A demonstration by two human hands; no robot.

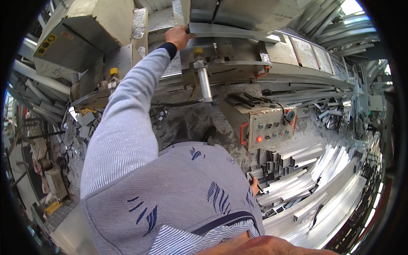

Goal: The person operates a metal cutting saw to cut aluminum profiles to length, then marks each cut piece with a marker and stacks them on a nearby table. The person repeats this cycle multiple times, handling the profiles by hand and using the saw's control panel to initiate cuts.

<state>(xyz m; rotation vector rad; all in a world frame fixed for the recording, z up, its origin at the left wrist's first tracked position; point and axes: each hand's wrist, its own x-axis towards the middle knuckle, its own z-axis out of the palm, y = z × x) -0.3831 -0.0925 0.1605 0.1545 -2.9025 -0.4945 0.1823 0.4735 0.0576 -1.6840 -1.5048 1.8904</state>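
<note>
My left hand (178, 37) reaches forward to the machine bed. Its fingers are closed at the left end of a long silver metal profile (231, 32), which lies across the machine bed (259, 50) and runs off to the right. Just nearer than that hand stands a metal clamp cylinder (204, 83) with a yellow cap. My right hand (254, 186) shows only in part at my right side, the rest hidden behind my vest. A thin dark thing sticks out by its fingers, too little of it visible to name.
A control box (272, 127) with several knobs and a lit red button stands right of centre, dark offcuts on top. Stacks of silver profiles (314, 182) fill the lower right. A large metal guard (80, 36) rises at the far left, near a second yellow-capped clamp (113, 76).
</note>
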